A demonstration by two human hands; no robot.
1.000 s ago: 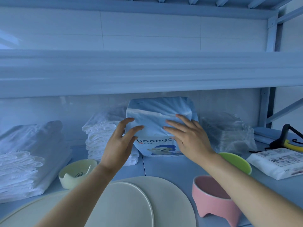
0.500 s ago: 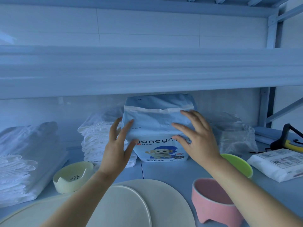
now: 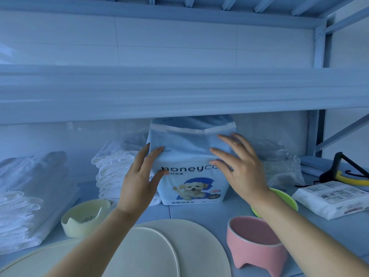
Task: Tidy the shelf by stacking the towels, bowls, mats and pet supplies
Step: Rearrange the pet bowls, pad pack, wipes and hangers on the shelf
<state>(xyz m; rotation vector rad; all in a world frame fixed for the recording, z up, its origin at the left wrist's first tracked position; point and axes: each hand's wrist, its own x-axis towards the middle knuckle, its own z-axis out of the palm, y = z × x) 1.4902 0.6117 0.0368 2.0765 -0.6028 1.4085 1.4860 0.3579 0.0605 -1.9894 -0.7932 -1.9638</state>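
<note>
Left hand (image 3: 139, 180) at 9 o'clock, right hand (image 3: 241, 170) at 3, flat-fingered against pad pack (image 3: 191, 188), nothing clenched. Push evenly, keep upright.

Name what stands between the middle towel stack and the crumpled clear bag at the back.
In the head view, the blue puppy-print pack stands between the towel stack and the clear bag, left hand and right hand pressed on it.
</note>
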